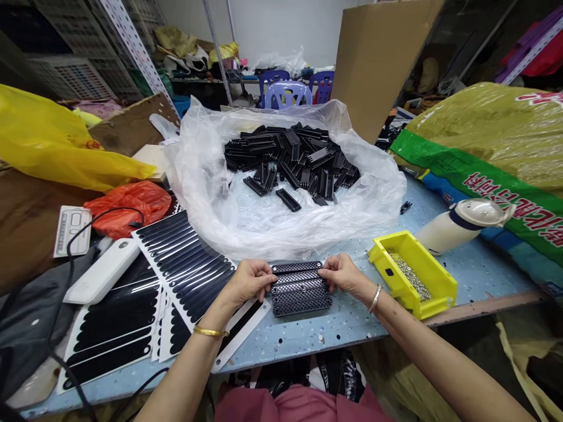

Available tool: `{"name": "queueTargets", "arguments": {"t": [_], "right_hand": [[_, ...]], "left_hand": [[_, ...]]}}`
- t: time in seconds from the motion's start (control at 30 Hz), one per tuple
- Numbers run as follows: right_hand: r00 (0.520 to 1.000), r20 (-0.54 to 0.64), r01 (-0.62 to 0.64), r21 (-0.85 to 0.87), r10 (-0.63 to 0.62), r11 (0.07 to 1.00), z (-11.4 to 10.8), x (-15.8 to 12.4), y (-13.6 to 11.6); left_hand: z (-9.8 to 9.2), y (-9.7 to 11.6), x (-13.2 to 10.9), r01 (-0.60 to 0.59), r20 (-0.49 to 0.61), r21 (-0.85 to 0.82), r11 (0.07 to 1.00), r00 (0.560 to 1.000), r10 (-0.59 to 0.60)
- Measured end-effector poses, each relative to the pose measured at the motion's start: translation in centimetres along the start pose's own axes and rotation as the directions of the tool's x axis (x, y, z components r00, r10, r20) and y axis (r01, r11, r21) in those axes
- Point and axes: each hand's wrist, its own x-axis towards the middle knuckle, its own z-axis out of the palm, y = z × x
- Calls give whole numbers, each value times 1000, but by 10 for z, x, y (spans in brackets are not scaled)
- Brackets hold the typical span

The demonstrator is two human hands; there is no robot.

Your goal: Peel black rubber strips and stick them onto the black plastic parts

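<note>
Along the table's (343, 328) front edge runs a narrow bare band, and just behind it lie 4 black strips (302, 290) side by side. The left hand (253, 281) has its thumb and fingertips closed on their left end, the right hand (342, 272) likewise on their right end; which of the 4 each pinches, I cannot tell. Right of them is open room, then 1 yellow box (401, 293) near the front edge, holding metal bits (411, 275) too many to count. To the left, at least 3 sheets (189, 264) overlap, reaching the front edge. Behind the box stands 1 bottle (453, 228). Farther back, 1 clear bag (193, 181) spreads wide, carrying uncounted black pieces (292, 149). Beyond the table's far edge are 3 purple chairs (288, 94).
</note>
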Motion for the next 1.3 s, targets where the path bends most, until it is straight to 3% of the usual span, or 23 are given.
{"name": "queueTargets", "arguments": {"t": [0.33, 0.57, 0.87, 1.07, 1.3], "right_hand": [[1000, -9, -5, 13, 5, 1000, 0, 0, 1], [1000, -3, -12, 28, 12, 1000, -1, 0, 2], [1000, 6, 4, 29, -4, 1000, -1, 1, 4], [1000, 0, -5, 23, 5, 1000, -1, 0, 1], [1000, -2, -6, 28, 6, 1000, -1, 1, 1]], "left_hand": [[6, 7, -16, -24, -94, -95, 995, 995, 15], [14, -10, -23, -143, -344, -3, 990, 930, 133], [11, -18, -13, -235, -241, 322, 917, 916, 319], [18, -7, -9, -149, -245, 138, 979, 953, 179], [23, -1, -7, -41, -357, 25, 999, 933, 47]]}}
